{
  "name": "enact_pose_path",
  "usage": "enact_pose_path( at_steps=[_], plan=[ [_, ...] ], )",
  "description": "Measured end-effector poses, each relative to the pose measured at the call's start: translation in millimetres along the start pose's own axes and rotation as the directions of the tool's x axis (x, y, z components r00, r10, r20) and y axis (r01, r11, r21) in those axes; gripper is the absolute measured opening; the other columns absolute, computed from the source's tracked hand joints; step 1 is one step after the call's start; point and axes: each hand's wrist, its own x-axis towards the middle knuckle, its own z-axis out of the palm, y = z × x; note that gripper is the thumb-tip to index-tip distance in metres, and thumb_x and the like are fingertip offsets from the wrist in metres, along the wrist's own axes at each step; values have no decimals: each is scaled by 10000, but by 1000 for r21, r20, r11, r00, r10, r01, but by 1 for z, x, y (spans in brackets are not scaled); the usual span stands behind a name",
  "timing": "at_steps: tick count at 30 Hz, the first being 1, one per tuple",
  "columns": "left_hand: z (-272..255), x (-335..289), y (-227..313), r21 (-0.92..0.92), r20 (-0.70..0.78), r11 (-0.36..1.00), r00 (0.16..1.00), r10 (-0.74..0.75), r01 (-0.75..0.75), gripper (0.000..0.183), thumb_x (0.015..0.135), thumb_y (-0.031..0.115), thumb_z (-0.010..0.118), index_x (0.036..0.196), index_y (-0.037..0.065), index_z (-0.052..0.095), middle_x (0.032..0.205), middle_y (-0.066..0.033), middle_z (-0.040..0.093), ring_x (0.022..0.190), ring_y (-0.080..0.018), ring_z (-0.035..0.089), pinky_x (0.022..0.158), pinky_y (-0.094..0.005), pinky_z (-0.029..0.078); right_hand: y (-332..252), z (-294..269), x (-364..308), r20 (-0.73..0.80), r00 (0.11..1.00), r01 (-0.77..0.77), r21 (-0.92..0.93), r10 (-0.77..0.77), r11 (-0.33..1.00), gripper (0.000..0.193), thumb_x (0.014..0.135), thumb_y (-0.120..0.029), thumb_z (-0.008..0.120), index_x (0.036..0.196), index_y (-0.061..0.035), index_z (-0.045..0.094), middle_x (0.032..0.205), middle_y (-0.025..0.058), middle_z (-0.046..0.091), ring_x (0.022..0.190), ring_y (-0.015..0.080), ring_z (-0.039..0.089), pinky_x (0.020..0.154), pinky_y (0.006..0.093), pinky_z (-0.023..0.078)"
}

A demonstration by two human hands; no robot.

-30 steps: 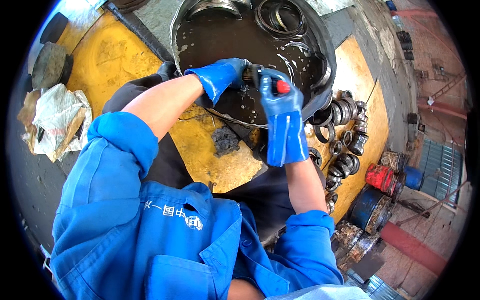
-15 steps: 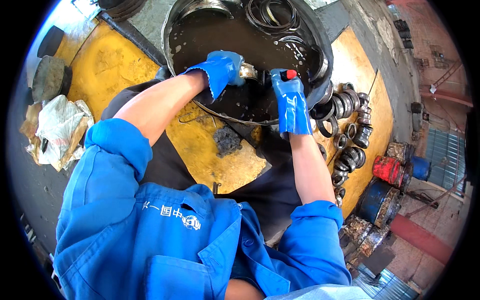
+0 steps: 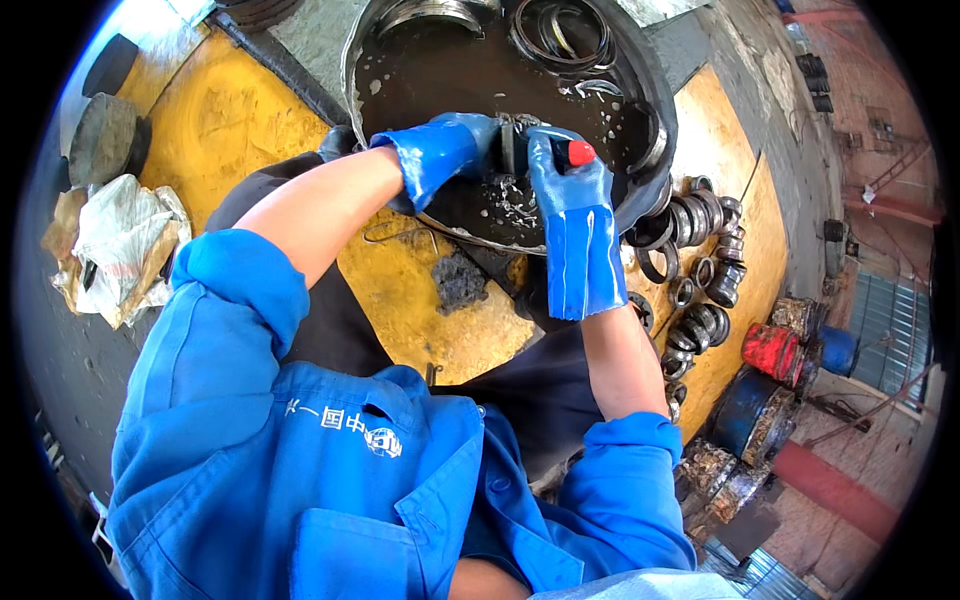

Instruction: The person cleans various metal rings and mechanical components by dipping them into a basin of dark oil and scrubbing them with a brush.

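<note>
In a blue rubber glove, my left hand (image 3: pixel 470 145) is closed on a metal ring (image 3: pixel 516 122) over the dark liquid, near the basin's near side. Most of this ring is hidden behind the gloves. My right hand (image 3: pixel 570 180), gloved likewise, is wrapped round a tool with a red-ended handle (image 3: pixel 580 153). The tool's dark working end lies against the ring; its kind does not show clearly. Both hands are close together above the large round basin (image 3: pixel 490 240). Foam floats on the liquid beneath them.
Several metal rings (image 3: pixel 562 35) lie in the basin's far part. To its right, many ring-shaped metal parts (image 3: pixel 690 215) stand on the yellow board (image 3: pixel 740 160). A crumpled plastic bag (image 3: pixel 125 235) lies at left. A dark rag or scrubber (image 3: pixel 460 283) sits before the basin.
My right hand has moved left and slightly nearer to me, bringing the tool against the ring. My left hand has shifted a little right. More foam shows on the liquid below the hands.
</note>
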Motion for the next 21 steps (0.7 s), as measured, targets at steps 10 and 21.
enact_pose_path(
  at_steps=[10,21],
  plan=[
    [-17,-11,-17,-189,87,978,991,107,-89,747,691,275,861,1368,84,611,1201,-211,719,1124,-367,684,986,-435,524,45,-30,23,-25,987,-162,-131,160,978,163,923,-186,749,1007,-52,785,839,46,764,754,112,699,746,296,561],
    [-16,11,4,-81,144,996,989,38,-26,488,717,339,847,1151,142,744,1031,-138,770,976,-336,729,868,-439,561,13,-22,20,-25,998,-53,-211,49,976,224,922,-295,730,958,-81,788,808,107,766,766,205,751,771,332,576]
  ],
)
